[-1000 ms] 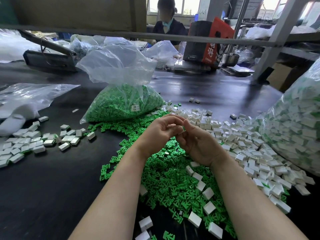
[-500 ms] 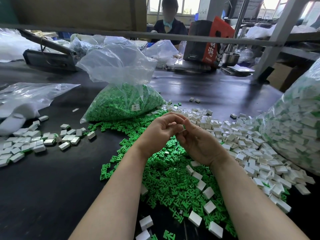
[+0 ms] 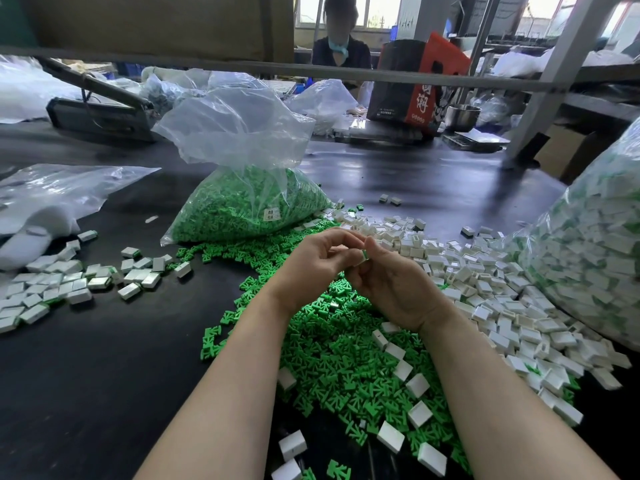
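A small-parts assembly workshop: a long dark surface [image 3: 86,375] carries a clear bag of green clips [image 3: 239,209], with loose clips [image 3: 346,368] and white housings [image 3: 485,289] heaped before it, a larger filled bag [image 3: 595,254] right of it, another worker [image 3: 341,46] behind it.

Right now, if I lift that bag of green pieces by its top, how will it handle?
The bag looks thin and crumpled, so it would probably sag and shift. Its top seems untied, so tipping may spill pieces. Packed that full, it is likely heavy for thin film.
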Demonstrator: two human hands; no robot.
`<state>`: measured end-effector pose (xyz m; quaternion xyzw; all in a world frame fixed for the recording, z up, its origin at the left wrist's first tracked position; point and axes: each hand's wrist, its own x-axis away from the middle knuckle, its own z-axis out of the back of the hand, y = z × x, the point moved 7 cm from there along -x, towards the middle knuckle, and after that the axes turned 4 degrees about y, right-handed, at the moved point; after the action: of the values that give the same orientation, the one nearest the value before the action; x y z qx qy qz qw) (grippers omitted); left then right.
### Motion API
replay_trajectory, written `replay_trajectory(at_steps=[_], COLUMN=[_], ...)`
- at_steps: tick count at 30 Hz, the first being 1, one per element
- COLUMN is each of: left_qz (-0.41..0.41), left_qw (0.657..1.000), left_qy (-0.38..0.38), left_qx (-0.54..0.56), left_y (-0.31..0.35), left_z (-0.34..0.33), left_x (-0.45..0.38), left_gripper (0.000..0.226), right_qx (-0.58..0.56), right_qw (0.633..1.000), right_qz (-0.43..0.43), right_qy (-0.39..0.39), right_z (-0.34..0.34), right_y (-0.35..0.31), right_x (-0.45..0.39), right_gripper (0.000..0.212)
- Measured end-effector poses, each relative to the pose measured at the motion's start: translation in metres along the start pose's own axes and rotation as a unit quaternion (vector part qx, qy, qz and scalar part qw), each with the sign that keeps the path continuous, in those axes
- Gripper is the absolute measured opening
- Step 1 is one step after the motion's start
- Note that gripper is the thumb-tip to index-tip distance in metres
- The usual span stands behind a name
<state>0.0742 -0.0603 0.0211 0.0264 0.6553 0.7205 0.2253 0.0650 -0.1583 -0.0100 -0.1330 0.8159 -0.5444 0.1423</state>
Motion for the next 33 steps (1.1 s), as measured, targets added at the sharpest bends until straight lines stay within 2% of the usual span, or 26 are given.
replay_trajectory(at_steps=[7,9,11,14,16,17,18,22,26,30,33], left_qz=[0.057,0.058,0.048,0.042,0.041,0.042,0.042,0.039,0.041,0.045,0.045], left_qw=[0.993,0.993,0.994,0.993,0.992,0.992,0.991,0.991,0.991,0.992,0.992], left_qy=[0.008,0.038,0.076,0.108,0.117,0.120,0.123,0.126,0.123,0.119,0.116], left_qx=[0.100,0.097,0.062,0.024,0.018,0.014,0.011,0.007,0.005,0.005,0.004], left_y=[-0.012,-0.013,-0.014,-0.017,-0.018,-0.018,-0.019,-0.019,-0.019,-0.021,-0.021], left_z=[0.016,0.025,0.036,0.045,0.047,0.047,0.048,0.046,0.043,0.041,0.041], left_x=[0.001,0.001,0.000,0.001,0.001,0.001,0.001,0.002,0.002,0.001,0.002], left_gripper=[0.018,0.018,0.017,0.016,0.016,0.015,0.015,0.015,0.016,0.016,0.016], right_qx=[0.033,0.099,0.233,0.380,0.405,0.404,0.409,0.495,0.486,0.533,0.587], right_qw=[0.996,0.989,0.965,0.911,0.872,0.857,0.850,0.849,0.871,0.839,0.799], right_qz=[-0.087,-0.108,-0.120,-0.131,-0.171,-0.190,-0.200,-0.138,-0.073,-0.047,-0.035], right_qy=[-0.002,0.002,-0.007,-0.095,-0.215,-0.257,-0.265,-0.126,0.025,0.097,0.125], right_z=[0.001,0.002,0.001,-0.015,-0.036,-0.045,-0.048,-0.034,-0.012,0.002,0.010], right_y=[0.000,-0.004,-0.011,-0.023,-0.024,-0.023,-0.023,-0.034,-0.045,-0.045,-0.043], right_x=[0.003,0.007,0.011,0.018,0.028,0.033,0.034,0.022,0.013,0.009,0.006], right_gripper=[0.030,0.031,0.024,0.021,0.025,0.027,0.027,0.026,0.015,0.005,0.008])
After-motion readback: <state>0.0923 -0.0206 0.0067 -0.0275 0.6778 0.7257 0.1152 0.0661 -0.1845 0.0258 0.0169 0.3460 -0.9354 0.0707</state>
